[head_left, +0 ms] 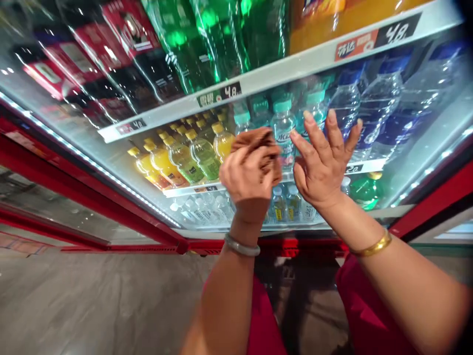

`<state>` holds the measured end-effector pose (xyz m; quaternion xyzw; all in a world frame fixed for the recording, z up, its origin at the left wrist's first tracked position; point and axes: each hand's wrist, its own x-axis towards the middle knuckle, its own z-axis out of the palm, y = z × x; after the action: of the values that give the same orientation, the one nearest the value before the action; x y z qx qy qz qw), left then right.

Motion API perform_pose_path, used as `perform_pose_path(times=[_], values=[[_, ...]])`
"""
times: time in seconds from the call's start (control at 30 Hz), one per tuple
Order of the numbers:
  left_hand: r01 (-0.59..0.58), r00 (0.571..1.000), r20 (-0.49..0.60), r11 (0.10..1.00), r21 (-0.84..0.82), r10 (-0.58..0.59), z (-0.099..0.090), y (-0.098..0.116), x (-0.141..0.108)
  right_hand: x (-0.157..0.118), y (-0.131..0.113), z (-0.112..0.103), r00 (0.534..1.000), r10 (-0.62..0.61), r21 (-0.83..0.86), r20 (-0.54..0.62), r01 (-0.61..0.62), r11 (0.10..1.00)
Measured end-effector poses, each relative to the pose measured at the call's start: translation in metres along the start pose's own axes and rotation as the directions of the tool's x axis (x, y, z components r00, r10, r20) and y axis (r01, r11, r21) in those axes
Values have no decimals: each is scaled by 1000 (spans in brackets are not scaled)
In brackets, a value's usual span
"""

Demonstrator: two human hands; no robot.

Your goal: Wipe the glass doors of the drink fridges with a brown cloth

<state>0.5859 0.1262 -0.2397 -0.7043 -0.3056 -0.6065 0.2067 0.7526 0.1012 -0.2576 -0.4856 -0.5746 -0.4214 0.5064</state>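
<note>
My left hand (pixel 244 175) is closed around a crumpled brown cloth (pixel 272 153), slightly blurred, in front of the refrigerated shelves. To its right, my right hand (pixel 322 162) is raised with the fingers spread and nothing in it. Behind the hands stand water bottles with teal caps (pixel 283 116), partly hidden by my fingers. Larger bottles with blue caps (pixel 345 96) are just beyond my right hand. I cannot tell whether either hand touches anything on the shelf or a glass surface.
Yellow-capped drink bottles (pixel 177 155) fill the shelf's left side. Above, a white shelf edge (pixel 281 74) with price tags carries large green bottles (pixel 221 34) and dark cola bottles (pixel 121 54). Small bottles (pixel 279 204) stand at the bottom. The red cooler frame (pixel 318 245) borders a grey floor (pixel 92 301).
</note>
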Motion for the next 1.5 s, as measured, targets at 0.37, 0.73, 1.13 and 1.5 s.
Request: perform_pose_path(times=[0.37, 0.73, 1.13, 1.5], values=[[-134, 991, -5, 990, 41, 135, -1, -8, 7, 3, -2, -5, 999, 10, -31, 30, -9, 999], [-164, 986, 5, 983, -81, 165, 17, 27, -6, 0, -1, -1, 997, -6, -136, 79, 17, 991], [-156, 987, 30, 987, -37, 157, 13, 21, -1, -7, 4, 5, 988, 61, 25, 142, -65, 998], [-43, 999, -6, 999, -9, 43, 13, 14, -3, -6, 5, 4, 990, 31, -16, 140, -29, 999]])
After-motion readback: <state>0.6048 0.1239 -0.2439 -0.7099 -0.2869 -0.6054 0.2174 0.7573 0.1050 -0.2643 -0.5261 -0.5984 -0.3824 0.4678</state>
